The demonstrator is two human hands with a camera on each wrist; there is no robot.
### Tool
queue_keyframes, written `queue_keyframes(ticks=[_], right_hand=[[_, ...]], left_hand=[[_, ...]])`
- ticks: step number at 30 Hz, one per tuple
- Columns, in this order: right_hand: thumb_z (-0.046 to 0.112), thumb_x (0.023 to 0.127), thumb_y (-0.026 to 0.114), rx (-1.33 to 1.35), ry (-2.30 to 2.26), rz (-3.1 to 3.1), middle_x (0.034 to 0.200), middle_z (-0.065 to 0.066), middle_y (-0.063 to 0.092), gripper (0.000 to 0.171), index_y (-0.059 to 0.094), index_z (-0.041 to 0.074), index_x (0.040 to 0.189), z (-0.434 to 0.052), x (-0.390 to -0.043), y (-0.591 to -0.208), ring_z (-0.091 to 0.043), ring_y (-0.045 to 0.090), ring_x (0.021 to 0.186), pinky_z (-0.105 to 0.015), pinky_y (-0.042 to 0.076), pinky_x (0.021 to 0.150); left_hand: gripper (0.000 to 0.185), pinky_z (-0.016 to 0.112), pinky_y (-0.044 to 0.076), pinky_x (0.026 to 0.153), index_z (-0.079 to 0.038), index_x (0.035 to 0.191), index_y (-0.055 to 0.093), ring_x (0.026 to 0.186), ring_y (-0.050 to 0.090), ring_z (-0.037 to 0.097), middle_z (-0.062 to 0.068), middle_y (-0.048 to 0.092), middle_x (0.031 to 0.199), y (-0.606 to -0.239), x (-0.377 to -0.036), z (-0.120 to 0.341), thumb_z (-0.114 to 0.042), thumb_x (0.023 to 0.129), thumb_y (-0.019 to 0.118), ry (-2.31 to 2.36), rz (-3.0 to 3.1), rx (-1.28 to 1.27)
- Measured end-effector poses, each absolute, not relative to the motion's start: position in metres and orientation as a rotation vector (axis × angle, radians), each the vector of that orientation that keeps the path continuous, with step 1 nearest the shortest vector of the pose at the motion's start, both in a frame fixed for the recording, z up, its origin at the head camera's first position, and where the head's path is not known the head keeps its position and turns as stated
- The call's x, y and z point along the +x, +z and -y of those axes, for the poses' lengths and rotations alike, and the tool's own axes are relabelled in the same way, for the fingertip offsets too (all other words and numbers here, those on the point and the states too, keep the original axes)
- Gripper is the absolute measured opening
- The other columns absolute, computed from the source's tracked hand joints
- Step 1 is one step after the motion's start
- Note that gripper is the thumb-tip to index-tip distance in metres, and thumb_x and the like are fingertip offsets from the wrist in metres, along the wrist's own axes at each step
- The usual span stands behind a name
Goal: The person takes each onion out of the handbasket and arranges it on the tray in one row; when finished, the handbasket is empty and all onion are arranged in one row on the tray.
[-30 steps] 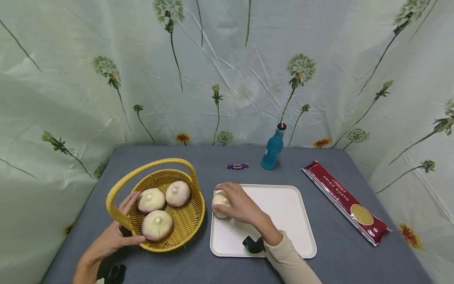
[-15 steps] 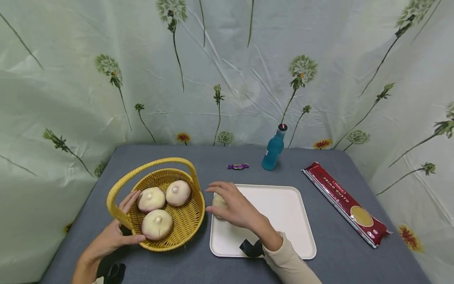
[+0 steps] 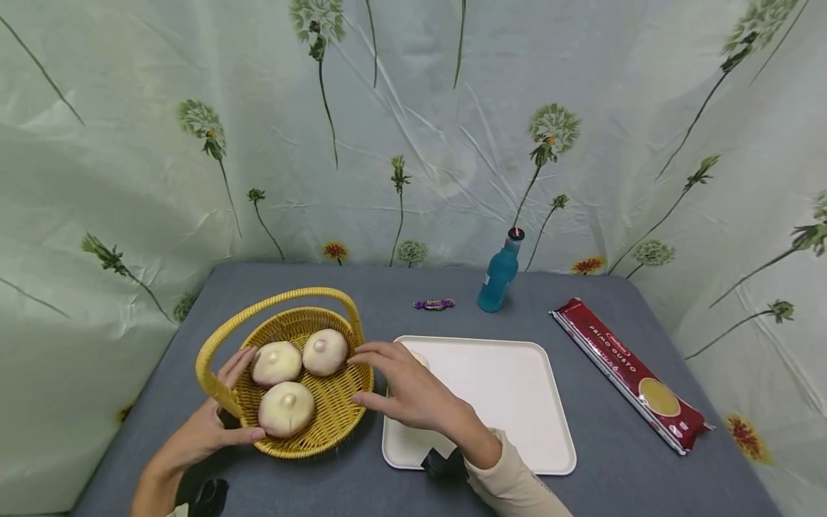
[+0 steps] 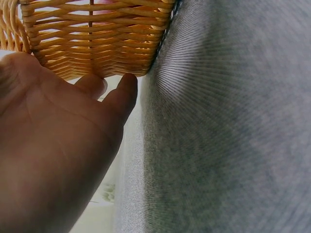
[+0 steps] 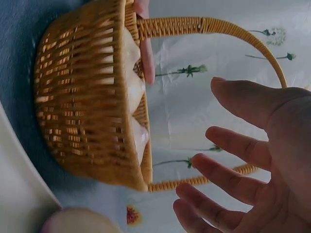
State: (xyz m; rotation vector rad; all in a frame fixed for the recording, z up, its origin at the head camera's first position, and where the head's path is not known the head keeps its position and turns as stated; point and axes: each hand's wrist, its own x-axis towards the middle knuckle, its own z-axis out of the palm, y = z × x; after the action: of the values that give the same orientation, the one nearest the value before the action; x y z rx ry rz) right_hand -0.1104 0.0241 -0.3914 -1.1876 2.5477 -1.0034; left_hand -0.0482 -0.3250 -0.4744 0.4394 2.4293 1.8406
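A yellow wicker basket (image 3: 336,424) with a tall handle stands at the left of the table. In it lie three round, whitish, turnip-like bulbs (image 3: 286,409), each with a small nub and a pinkish tint. My left hand (image 3: 203,431) holds the basket's left side, thumb at the front rim and fingers by the handle's base. Over the basket's right rim is my right hand (image 3: 410,388), fingers spread and holding nothing. Behind it, another such bulb (image 5: 80,223) lies on the white tray (image 3: 497,402), mostly hidden in the head view.
A purple-wrapped candy (image 3: 434,304) lies behind the tray, and a blue bottle (image 3: 499,276) stands at the back. To the right is a red spaghetti packet (image 3: 629,373). A flower-print curtain (image 3: 413,129) hangs behind the grey table (image 3: 310,488).
My right hand has let go of the bulb on the tray and moved left to the basket's right rim. My left hand and the basket have stayed put.
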Motion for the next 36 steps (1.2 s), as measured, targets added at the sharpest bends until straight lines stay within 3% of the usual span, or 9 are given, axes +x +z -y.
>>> queue_keyframes(ticks=[10, 16, 19, 22, 26, 30, 32, 34, 36], right_hand=[[0.034, 0.097, 0.067, -1.338, -1.002, -2.486, 0.144, -0.002, 0.055, 0.045, 0.059, 0.017, 0.138, 0.001, -0.105, -0.404, -0.016, 0.048, 0.133, -0.033, 0.039, 0.109], [0.035, 0.098, 0.065, -1.394, -0.998, -2.448, 0.143, -0.001, 0.056, 0.045, 0.059, 0.016, 0.138, 0.013, -0.105, -0.410, -0.014, 0.049, 0.134, -0.032, 0.037, 0.111], [0.038, 0.099, 0.063, -1.408, -0.994, -2.435, 0.143, 0.000, 0.056, 0.046, 0.058, 0.016, 0.139, 0.018, -0.104, -0.414, -0.012, 0.047, 0.136, -0.032, 0.036, 0.113], [0.040, 0.099, 0.062, -1.420, -0.990, -2.434, 0.144, -0.001, 0.055, 0.046, 0.058, 0.016, 0.139, 0.024, -0.105, -0.416, -0.011, 0.046, 0.137, -0.030, 0.036, 0.113], [0.040, 0.099, 0.063, -1.449, -0.972, -2.433, 0.143, 0.000, 0.056, 0.045, 0.058, 0.016, 0.137, 0.033, -0.106, -0.418, -0.009, 0.047, 0.135, -0.026, 0.036, 0.112], [0.040, 0.098, 0.064, -1.476, -0.933, -2.443, 0.139, 0.001, 0.058, 0.045, 0.060, 0.015, 0.135, 0.041, -0.105, -0.420, -0.009, 0.050, 0.132, -0.024, 0.035, 0.111], [0.041, 0.098, 0.063, -1.494, -0.909, -2.443, 0.138, 0.001, 0.059, 0.045, 0.060, 0.015, 0.135, 0.045, -0.104, -0.421, -0.009, 0.050, 0.131, -0.023, 0.035, 0.111], [0.041, 0.098, 0.063, -1.510, -0.895, -2.437, 0.138, 0.001, 0.059, 0.044, 0.061, 0.016, 0.134, 0.048, -0.104, -0.422, -0.009, 0.050, 0.131, -0.023, 0.035, 0.111], [0.040, 0.099, 0.063, -1.527, -0.879, -2.429, 0.140, 0.001, 0.058, 0.044, 0.060, 0.016, 0.135, 0.051, -0.105, -0.423, -0.009, 0.049, 0.132, -0.023, 0.035, 0.111]], left_hand=[[0.117, 0.062, -0.015, 0.110, -0.018, 0.163, 0.008, 0.147, -0.007, -0.009, 0.007, -0.008, 0.169, -0.474, -0.046, 0.325, 0.009, 0.074, 0.079, 1.839, -2.434, 0.435], [0.117, 0.073, -0.013, 0.104, -0.018, 0.163, 0.008, 0.146, -0.006, -0.011, 0.008, -0.008, 0.168, -0.473, -0.045, 0.325, 0.009, 0.074, 0.079, 1.831, -2.424, 0.435], [0.117, 0.070, -0.014, 0.106, -0.018, 0.163, 0.008, 0.146, -0.006, -0.010, 0.007, -0.008, 0.168, -0.473, -0.045, 0.326, 0.009, 0.074, 0.079, 1.823, -2.437, 0.440], [0.118, 0.038, -0.006, 0.119, -0.018, 0.163, 0.008, 0.147, -0.007, -0.008, 0.007, -0.007, 0.169, -0.474, -0.048, 0.326, 0.009, 0.074, 0.080, 1.799, -2.471, 0.454], [0.119, 0.002, 0.008, 0.101, -0.017, 0.163, 0.007, 0.148, -0.006, -0.007, 0.009, -0.006, 0.169, -0.476, -0.050, 0.326, 0.009, 0.073, 0.080, 1.772, -2.509, 0.479], [0.117, 0.013, 0.001, 0.111, -0.017, 0.163, 0.007, 0.147, -0.006, -0.008, 0.009, -0.007, 0.168, -0.475, -0.049, 0.326, 0.009, 0.075, 0.079, 1.786, -2.479, 0.476], [0.116, 0.036, -0.005, 0.119, -0.017, 0.163, 0.007, 0.146, -0.006, -0.009, 0.009, -0.009, 0.168, -0.475, -0.048, 0.325, 0.009, 0.076, 0.078, 1.800, -2.452, 0.463], [0.115, 0.057, -0.010, 0.115, -0.018, 0.163, 0.007, 0.146, -0.006, -0.010, 0.008, -0.009, 0.168, -0.474, -0.047, 0.325, 0.008, 0.077, 0.078, 1.811, -2.431, 0.445], [0.114, 0.065, -0.011, 0.110, -0.019, 0.163, 0.007, 0.145, -0.006, -0.011, 0.007, -0.010, 0.168, -0.473, -0.047, 0.325, 0.008, 0.077, 0.077, 1.812, -2.422, 0.433]])
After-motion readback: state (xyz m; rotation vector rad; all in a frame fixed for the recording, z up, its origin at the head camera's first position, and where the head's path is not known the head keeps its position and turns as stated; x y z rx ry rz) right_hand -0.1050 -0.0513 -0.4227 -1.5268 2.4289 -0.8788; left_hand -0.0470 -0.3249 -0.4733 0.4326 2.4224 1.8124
